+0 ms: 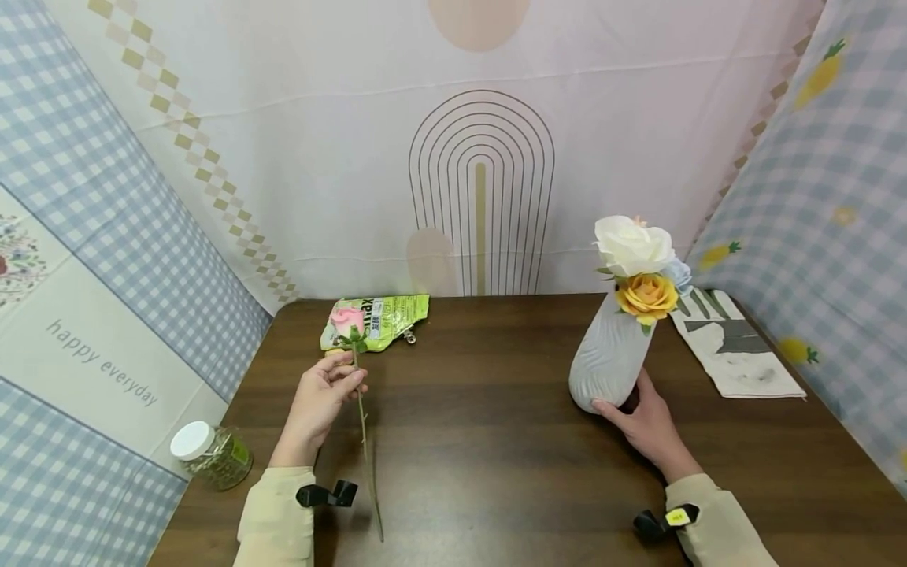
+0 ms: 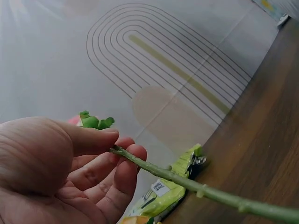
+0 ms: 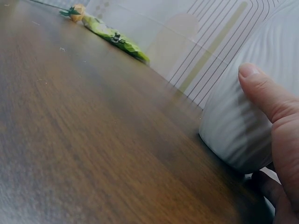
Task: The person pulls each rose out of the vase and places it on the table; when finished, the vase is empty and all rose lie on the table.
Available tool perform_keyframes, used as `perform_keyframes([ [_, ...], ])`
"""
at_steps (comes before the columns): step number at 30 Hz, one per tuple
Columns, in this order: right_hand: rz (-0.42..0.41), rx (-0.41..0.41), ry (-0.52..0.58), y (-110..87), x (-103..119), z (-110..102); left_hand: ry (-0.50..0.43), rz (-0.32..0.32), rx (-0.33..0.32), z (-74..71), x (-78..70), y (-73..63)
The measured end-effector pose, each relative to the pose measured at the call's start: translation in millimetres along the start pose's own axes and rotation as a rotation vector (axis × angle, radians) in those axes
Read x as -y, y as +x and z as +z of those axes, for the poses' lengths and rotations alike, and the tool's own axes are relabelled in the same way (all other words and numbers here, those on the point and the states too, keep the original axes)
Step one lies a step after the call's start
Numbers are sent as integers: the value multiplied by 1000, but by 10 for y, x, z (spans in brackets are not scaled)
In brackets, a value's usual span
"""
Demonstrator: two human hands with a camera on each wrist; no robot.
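Observation:
In the head view my left hand [image 1: 322, 402] pinches the green stem [image 2: 159, 171] of a pink rose [image 1: 348, 320] just below its bloom, the stem slanting down toward me. My right hand [image 1: 648, 429] grips the lower part of a white ribbed vase [image 1: 609, 354], thumb across its near side in the right wrist view. The vase leans a little to the right. From its mouth rise a white rose [image 1: 634, 246], a yellow rose [image 1: 647, 296] and a partly hidden light blue flower [image 1: 678, 275].
An orange-yellow flower [image 3: 77, 12] lies beside a lime-green packet [image 1: 400, 319] at the table's back left, mostly covered by my left hand in the head view. A white-lidded jar [image 1: 223, 461] stands at the left edge. Right of the vase lies a grey-and-white cloth glove [image 1: 744, 358].

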State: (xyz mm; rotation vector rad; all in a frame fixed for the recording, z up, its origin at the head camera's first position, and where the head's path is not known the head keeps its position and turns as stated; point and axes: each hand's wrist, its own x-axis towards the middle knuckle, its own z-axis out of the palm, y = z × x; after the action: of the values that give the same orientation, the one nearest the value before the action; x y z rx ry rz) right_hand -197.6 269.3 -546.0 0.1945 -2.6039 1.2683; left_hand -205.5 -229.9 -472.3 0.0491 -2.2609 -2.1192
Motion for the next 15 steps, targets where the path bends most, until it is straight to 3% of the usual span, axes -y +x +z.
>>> perform_keyframes([
  [7,-1,3,-2,3,-12,7,193,4,-54,-36,121,40],
  [15,-5,-4,-6,1,-10,4,576,140,-133,-63,286,87],
])
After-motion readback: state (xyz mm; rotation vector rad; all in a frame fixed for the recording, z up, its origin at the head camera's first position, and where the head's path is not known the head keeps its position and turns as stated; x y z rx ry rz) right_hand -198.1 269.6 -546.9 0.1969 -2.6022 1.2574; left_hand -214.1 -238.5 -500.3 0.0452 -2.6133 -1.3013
